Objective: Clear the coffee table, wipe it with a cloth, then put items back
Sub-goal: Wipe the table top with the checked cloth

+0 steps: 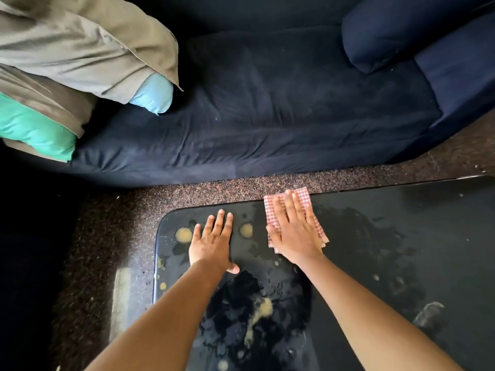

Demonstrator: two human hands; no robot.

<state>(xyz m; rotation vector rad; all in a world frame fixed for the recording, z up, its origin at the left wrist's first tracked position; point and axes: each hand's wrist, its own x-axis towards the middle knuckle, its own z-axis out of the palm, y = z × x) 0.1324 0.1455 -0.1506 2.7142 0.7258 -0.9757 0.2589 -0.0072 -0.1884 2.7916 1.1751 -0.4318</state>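
Note:
The coffee table has a dark glossy top with a rounded far-left corner. A folded red-and-white checked cloth lies at the table's far edge. My right hand presses flat on the cloth, fingers stretched toward the sofa. Just left of it, my left hand rests flat on the bare top, fingers spread, holding nothing. Yellowish smears and wet streaks mark the glass around both hands.
A dark blue sofa runs along the far side, with a speckled brown carpet strip between it and the table. On the sofa's left lie grey, light blue and green pillows. A navy cushion sits at the right.

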